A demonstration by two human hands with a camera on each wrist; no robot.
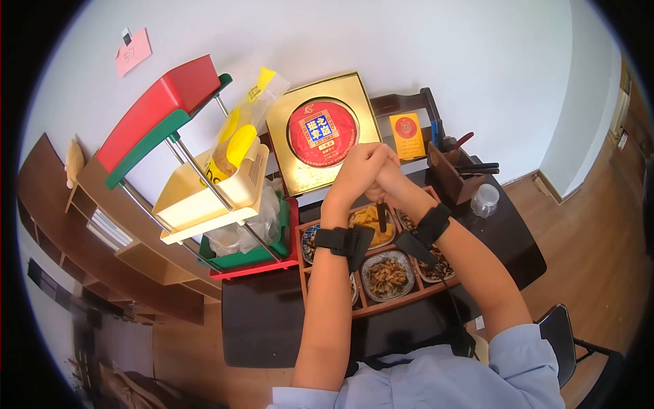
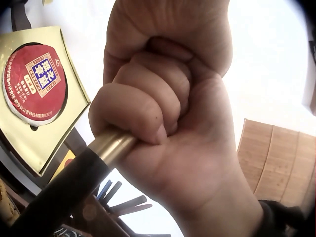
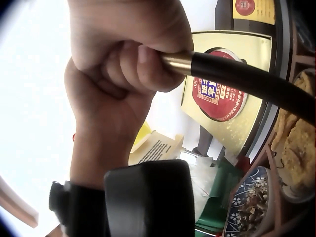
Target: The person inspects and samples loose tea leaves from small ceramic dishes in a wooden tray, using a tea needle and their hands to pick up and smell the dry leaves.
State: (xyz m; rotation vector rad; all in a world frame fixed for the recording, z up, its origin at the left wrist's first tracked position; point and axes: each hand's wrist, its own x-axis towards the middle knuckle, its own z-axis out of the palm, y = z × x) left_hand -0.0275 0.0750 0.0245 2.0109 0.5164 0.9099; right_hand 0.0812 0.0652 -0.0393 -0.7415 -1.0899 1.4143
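Observation:
Both my hands are clasped together, raised above a wooden tray [image 1: 395, 305] of small dishes. My left hand [image 1: 354, 174] and right hand [image 1: 392, 174] grip the top of a dark rod-like tool [image 1: 383, 217] that points down over a dish of yellow pieces [image 1: 368, 219]. The wrist views show curled fingers [image 2: 133, 103] round a brass collar where the tool's black shaft [image 2: 74, 182] begins. That shaft [image 3: 247, 79] runs toward the tray, and its tip is not clearly seen. A dish of dark dried bits [image 1: 387, 275] sits nearer me.
A gold box with a round red tea cake [image 1: 321, 133] leans against the wall behind the tray. A red, green and yellow rack [image 1: 204, 191] stands at the left. At the right are a wooden tool holder [image 1: 453, 170], a glass jar [image 1: 485, 200] and a chair [image 1: 565, 341].

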